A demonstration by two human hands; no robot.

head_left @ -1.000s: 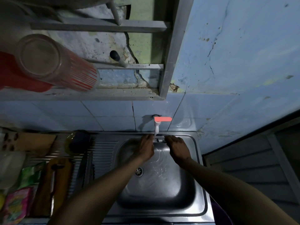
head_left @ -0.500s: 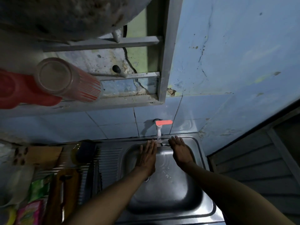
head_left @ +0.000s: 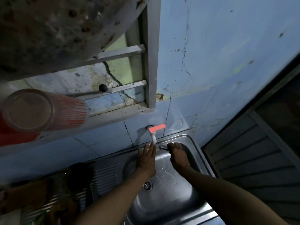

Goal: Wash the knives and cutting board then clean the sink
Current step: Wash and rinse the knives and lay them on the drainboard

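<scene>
- Right now the left hand is flat, fingers straight, held under the tap, holding nothing; fingertips nearly touch the spout.
- Right hand is curled at the back rim of the sink, w/ a thin dark thing poking out toward the tap. Maybe a small knife or its handle; too dim to tell for sure.
- If it's a knife: light, stiff, wet and slippery, so take it by the handle, edge turned away from the palm.
- Sink is steel, fixed, wet, slick inside; the drain sits in the bottom below the left wrist. Water film shows on the bowl.
- Cutting board: probably the brown wood on the ribbed drainer at left, blurred, can't confirm. Would be stiff, heavier, best held by both edges.
- Counts: 2 hands, 1 tap, 1 sink, 1 drain, 1 striped glass on the shelf above, approx. 1 possible knife.
</scene>
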